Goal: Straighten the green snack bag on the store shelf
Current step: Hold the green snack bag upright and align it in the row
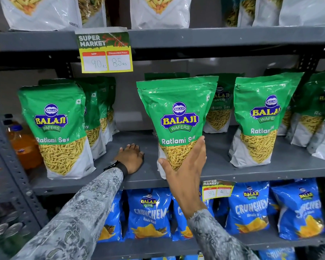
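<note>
A green Balaji Ratlami Sev snack bag (178, 119) stands near the front of the grey middle shelf (223, 167), leaning a little to the left at its top. My right hand (184, 166) grips the bag's lower part, thumb on its left bottom corner and fingers along its right side. My left hand (130, 157) lies flat, palm down, on the bare shelf just left of the bag, holding nothing. A dark watch band circles that wrist.
More green bags stand in rows at the left (56, 128) and right (261, 119) of the same shelf. A price tag (105, 51) hangs from the shelf above. Blue Crunchem bags (150, 212) fill the shelf below. Orange drink bottles (21, 145) stand at far left.
</note>
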